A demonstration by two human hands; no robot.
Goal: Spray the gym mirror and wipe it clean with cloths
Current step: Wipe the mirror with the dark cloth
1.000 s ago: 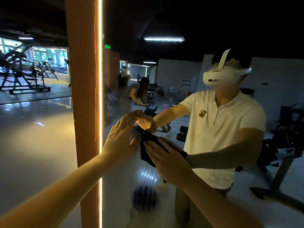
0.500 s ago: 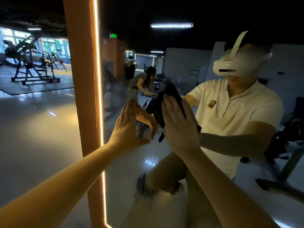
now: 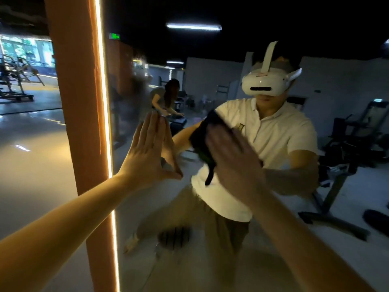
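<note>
Left grip [image 3: 147, 152] flat and uncurled on the mirror [image 3: 189, 266] — right grip [image 3: 231, 161] likewise flat against dark cloth [image 3: 200, 133].

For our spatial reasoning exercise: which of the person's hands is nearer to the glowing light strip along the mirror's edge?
Left. The left hand rests flat against the mirror just right of the light strip; the right hand presses the dark cloth farther right.

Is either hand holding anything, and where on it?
The right hand presses a black cloth flat against the mirror, palm covering its right side; the left hand holds nothing.
</note>
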